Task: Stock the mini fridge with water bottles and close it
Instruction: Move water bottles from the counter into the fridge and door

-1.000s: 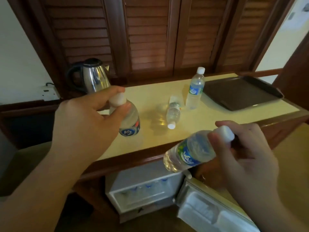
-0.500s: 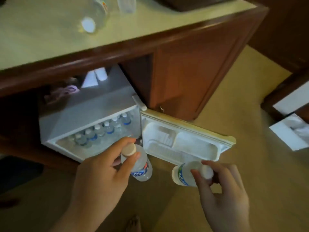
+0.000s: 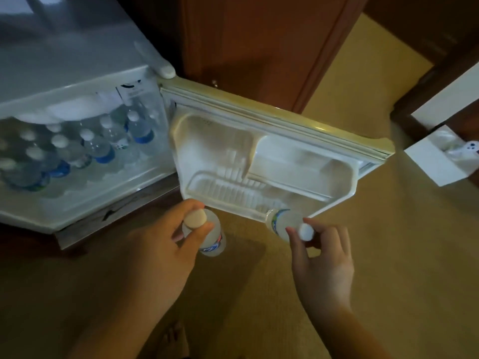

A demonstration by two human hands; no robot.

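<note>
The white mini fridge (image 3: pixel 64 73) stands open under the wooden cabinet, its door (image 3: pixel 272 161) swung out to the right with bare shelves. Several water bottles (image 3: pixel 98 149) with white caps stand inside. My left hand (image 3: pixel 158 252) grips a water bottle (image 3: pixel 211 239) by its neck, upright, just below the fridge's front edge. My right hand (image 3: pixel 321 260) pinches the cap end of a second water bottle (image 3: pixel 281 221), which is tilted toward the door's lower shelf.
Tan carpet (image 3: pixel 388 255) covers the floor. A wooden cabinet panel (image 3: pixel 259 47) rises behind the door. A white box (image 3: pixel 435 161) with a crumpled liner sits at the right. My bare foot (image 3: pixel 176 338) shows at the bottom.
The view dropped from the countertop to the open fridge and moved closer. Both hands carried their bottles down to the fridge door's lower edge.
</note>
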